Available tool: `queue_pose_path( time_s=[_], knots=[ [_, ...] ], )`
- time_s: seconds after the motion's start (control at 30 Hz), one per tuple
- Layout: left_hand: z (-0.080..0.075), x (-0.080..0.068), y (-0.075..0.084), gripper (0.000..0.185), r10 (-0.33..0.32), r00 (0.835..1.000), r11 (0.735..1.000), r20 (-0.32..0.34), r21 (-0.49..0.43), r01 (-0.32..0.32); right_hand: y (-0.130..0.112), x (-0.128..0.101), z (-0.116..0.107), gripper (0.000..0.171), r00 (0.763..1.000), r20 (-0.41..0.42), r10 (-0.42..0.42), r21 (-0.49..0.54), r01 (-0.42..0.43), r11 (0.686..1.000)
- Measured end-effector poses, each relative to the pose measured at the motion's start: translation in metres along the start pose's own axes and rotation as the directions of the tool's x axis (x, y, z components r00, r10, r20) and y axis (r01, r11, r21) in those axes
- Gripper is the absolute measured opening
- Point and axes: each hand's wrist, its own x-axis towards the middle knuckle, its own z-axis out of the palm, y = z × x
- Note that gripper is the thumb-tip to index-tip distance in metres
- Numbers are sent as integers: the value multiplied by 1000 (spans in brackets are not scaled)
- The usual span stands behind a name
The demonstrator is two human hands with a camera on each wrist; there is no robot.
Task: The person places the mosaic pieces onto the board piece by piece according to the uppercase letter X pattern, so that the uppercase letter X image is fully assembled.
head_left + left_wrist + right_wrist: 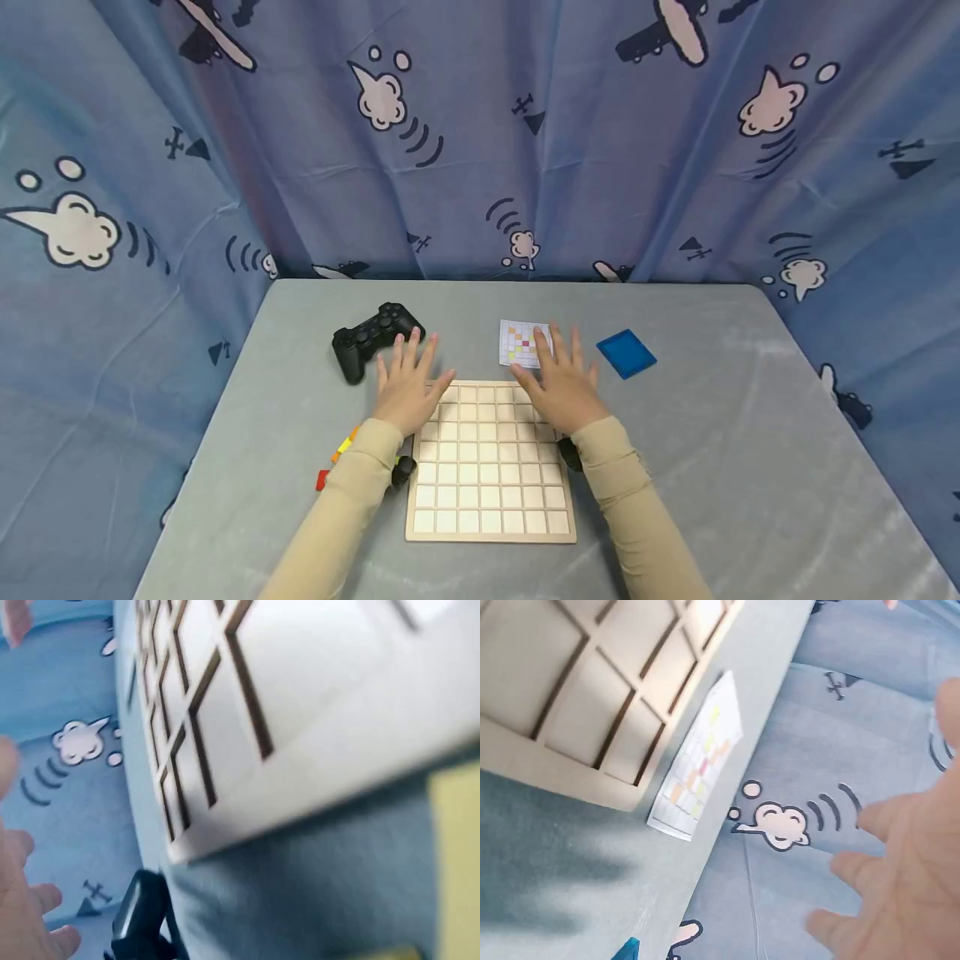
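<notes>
Hands: left hand [406, 387], right hand [562, 385] flat, holding nothing | board [491, 483]: pale wooden grid

- A blue-grey curtain [480, 142] hangs in folds behind the table and wraps round both sides, closing the space in.
- It is printed with white puffs of cloud, curved dashes and small dark aeroplanes.
- A grey table [712, 433] with rounded far corners fills the lower half of the view, its top covered in a soft, faintly mottled cloth.
- The light is even and soft, leaving only faint shadows on the tabletop.
</notes>
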Motion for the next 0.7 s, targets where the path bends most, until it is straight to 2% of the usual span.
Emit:
queue_pose_path(
  time_s=[0.13,0.27,0.37,0.47,0.53,0.6,0.7],
  knots=[
    [-7,-23,-7,56,-4,993,999,-117,-53,-3,7,-28,-3,77,999,-13,-36,3,36,999],
    [-15,-63,-24,42,-69,970,992,-233,-116,43,13,-64,6,72,996,-13,-94,-39,93,995],
    [-21,-97,-42,39,-142,953,987,-268,-108,116,15,-85,14,68,993,55,-104,-20,105,994],
    [-27,-126,-60,41,-223,940,975,-259,-69,212,16,-99,21,66,988,127,-86,11,86,996],
    [-29,-138,-72,45,-268,935,963,-231,-49,264,17,-105,24,66,985,160,-63,33,59,998],
    [-30,-147,-80,49,-298,934,954,-197,-51,294,20,-109,27,68,984,176,-39,56,30,998],
    [-28,-150,-89,56,-319,939,947,-131,-84,310,28,-113,30,71,983,184,-13,109,-7,994]
  ],
)
